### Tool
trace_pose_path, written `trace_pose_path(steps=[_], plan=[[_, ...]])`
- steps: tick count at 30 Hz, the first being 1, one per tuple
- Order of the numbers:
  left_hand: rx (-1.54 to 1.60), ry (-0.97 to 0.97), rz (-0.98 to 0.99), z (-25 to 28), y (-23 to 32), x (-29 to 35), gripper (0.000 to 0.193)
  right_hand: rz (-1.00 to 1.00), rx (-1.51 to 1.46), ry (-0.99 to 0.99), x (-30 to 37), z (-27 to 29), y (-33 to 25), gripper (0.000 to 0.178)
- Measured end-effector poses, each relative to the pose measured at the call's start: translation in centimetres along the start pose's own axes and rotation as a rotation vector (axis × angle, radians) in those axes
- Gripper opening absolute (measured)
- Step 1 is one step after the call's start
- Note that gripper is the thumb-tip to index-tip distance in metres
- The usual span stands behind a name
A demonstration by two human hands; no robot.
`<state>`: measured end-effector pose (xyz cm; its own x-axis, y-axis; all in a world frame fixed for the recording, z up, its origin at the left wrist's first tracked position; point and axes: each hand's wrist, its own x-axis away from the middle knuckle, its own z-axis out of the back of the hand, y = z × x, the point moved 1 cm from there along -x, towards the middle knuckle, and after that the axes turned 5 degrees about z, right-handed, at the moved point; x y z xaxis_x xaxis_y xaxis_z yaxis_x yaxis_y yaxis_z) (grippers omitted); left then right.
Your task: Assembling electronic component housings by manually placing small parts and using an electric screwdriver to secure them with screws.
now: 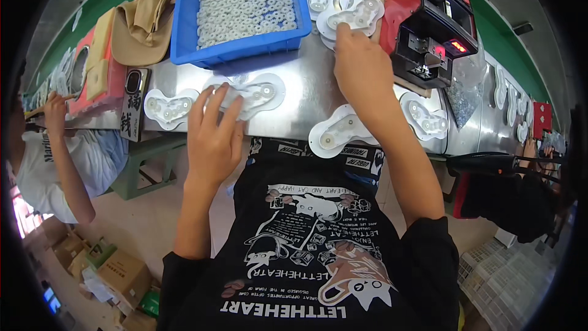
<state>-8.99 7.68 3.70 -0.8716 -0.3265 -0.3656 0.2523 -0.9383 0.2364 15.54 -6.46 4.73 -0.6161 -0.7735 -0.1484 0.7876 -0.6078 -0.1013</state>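
Note:
My left hand [214, 129] reaches over a white plastic housing [262, 93] with small gears in it. Its fingers are spread and a little blurred, the tips at the housing's left end. My right hand [365, 67] is stretched out to a stack at the back, with its fingertips at the near edge of the topmost white housing [361, 13]; the thumb is hidden. More geared housings lie around: one left of my left hand [169, 109], one under my right forearm [340, 132], and one to its right [424, 116].
A blue bin [184, 43] full of small white gears stands at the back. At the right is a red and black machine [422, 24] with a lit display. A tan cap [144, 27] and a phone [133, 101] lie at left. Other people sit at both sides.

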Motion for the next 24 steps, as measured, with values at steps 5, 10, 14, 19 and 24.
trace_pose_path(steps=[5,10,14,19,24], plan=[[0.221,0.095,-0.096,-0.6,4.9,0.3,0.04,0.216,-0.027,0.266,-0.9,-1.4,0.9,0.009],[0.377,-0.006,-0.164,-4.3,9.7,-0.9,0.037,0.381,-0.014,0.298,-0.6,-0.5,0.8,0.01],[0.351,0.025,-0.148,-5.2,8.6,-1.2,0.036,0.52,0.016,0.249,0.3,-0.7,0.8,0.013],[0.283,0.067,-0.164,-5.7,6.7,-2.3,0.034,0.509,-0.03,0.217,3.1,1.2,-0.6,0.017],[0.285,0.004,-0.229,-4.9,6.1,-3.1,0.032,0.477,-0.077,0.121,4.6,1.2,-2.3,0.019]])
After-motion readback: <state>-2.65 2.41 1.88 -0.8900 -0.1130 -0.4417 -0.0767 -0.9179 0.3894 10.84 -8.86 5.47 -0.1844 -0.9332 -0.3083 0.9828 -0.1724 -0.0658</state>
